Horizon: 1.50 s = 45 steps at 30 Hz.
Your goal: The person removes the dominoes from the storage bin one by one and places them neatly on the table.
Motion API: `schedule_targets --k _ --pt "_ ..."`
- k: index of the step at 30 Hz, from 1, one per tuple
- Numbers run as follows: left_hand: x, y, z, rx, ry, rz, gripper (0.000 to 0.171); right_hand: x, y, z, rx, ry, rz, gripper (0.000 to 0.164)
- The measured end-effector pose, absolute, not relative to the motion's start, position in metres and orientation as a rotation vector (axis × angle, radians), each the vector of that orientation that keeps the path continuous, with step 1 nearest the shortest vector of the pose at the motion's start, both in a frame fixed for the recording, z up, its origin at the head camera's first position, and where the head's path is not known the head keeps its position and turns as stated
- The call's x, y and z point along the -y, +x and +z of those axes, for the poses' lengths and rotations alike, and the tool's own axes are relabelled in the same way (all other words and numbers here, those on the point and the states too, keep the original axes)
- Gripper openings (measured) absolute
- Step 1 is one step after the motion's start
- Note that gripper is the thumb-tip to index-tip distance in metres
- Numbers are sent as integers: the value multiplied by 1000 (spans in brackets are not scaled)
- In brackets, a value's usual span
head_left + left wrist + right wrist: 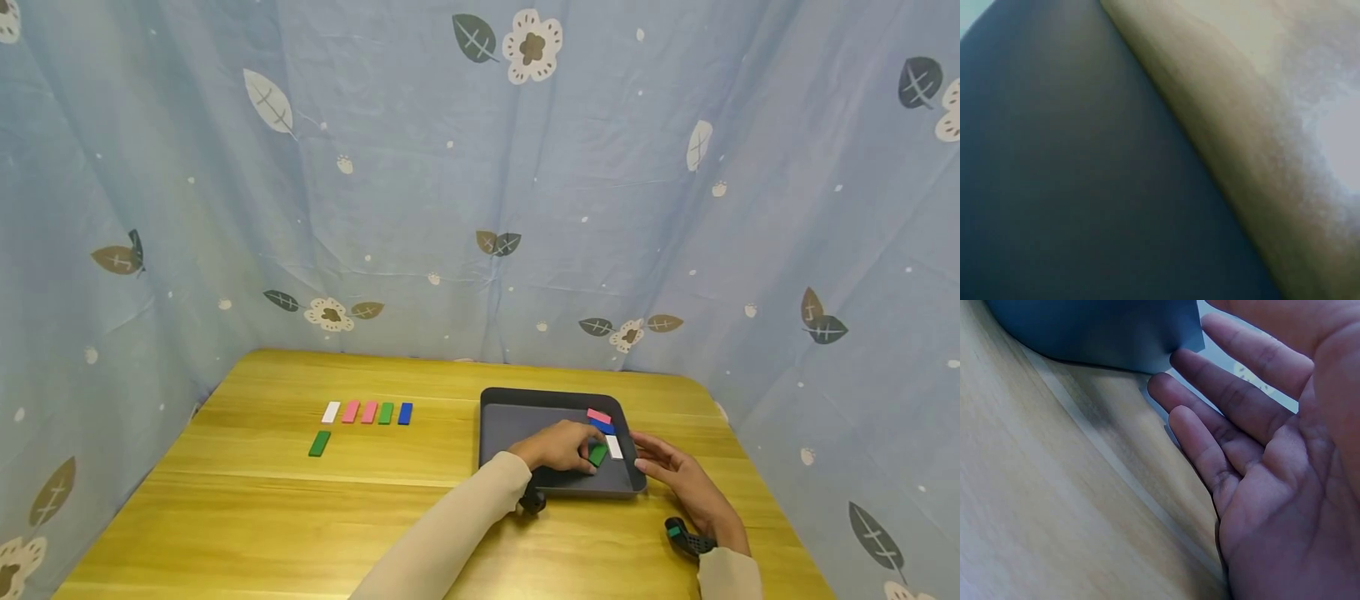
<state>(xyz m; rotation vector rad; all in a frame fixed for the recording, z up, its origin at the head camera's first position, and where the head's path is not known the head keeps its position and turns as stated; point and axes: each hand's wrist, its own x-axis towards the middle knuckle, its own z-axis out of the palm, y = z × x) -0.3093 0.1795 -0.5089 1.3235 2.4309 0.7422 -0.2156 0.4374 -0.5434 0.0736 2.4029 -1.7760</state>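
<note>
A dark grey tray [517, 400] rests on the table. My left hand [561, 446] reaches over its near side, and its thumb and index finger pinch a green tile [597, 454] low inside the tray. Just beyond and beside that tile lie a white tile [614, 447], a blue tile [602, 427] and a pink tile [598, 416]. My right hand [686, 479] is at the tray's right wall, fingertips right at the rim. In the right wrist view its fingers [1229, 400] extend, slightly bent, toward the tray corner [1116, 337]. Forearm skin and dark tray surface fill the left wrist view.
On the left of the wooden table [247, 517], a row holds a white tile [331, 412], two pink tiles [360, 412], a green tile [386, 413] and a blue tile [405, 413]. Another green tile [319, 443] lies in front. A patterned curtain [420, 208] surrounds the table.
</note>
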Motion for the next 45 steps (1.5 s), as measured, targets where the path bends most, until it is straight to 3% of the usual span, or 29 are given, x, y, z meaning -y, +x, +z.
schedule_targets --k 10,29,45 --pt "-181 -307 -509 -2484 1253 727 42 -437 -215 -544 -2390 63 -1798 61" --pt "-176 -310 -507 -2443 1300 715 44 -435 -213 -542 -2392 85 -1804 62" --pt "-124 -310 -468 -2413 1419 828 45 -436 -213 -543 -2436 64 -1745 63"
